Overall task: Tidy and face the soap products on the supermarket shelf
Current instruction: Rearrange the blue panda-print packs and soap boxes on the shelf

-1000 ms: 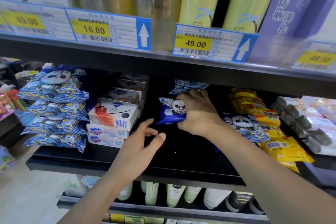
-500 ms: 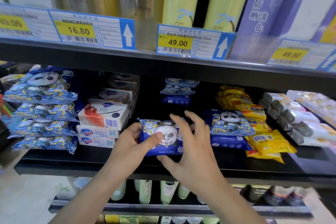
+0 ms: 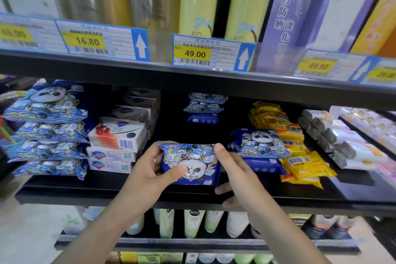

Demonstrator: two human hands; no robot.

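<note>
Right in the middle of the frame, a person holds a blue panda soap pack (image 3: 189, 164) just above the front of the black shelf (image 3: 64, 188), in the open gap between the white soap boxes (image 3: 116, 139) at centre left and another panda pack (image 3: 258, 142) stacked at centre right. The printed panda face is upside down as it is held, so my guess is the pack is being turned to face properly before it goes down in that gap, which looks like its own lane, with three more of the same kind (image 3: 203, 107) sitting far back in the shadow. The left hand (image 3: 147, 169) grips the pack's left edge, thumb laid across the front near the panda face and fingers tucked behind. The right hand (image 3: 233, 169) pinches the right edge, thumb up at the top corner, its lower fingers curled loosely below the pack. Both forearms reach up from the bottom of the frame, angled toward each other. At far left sits a tidy pile of larger panda packs (image 3: 46, 128); yellow packs (image 3: 293, 148) lean untidily at right.
</note>
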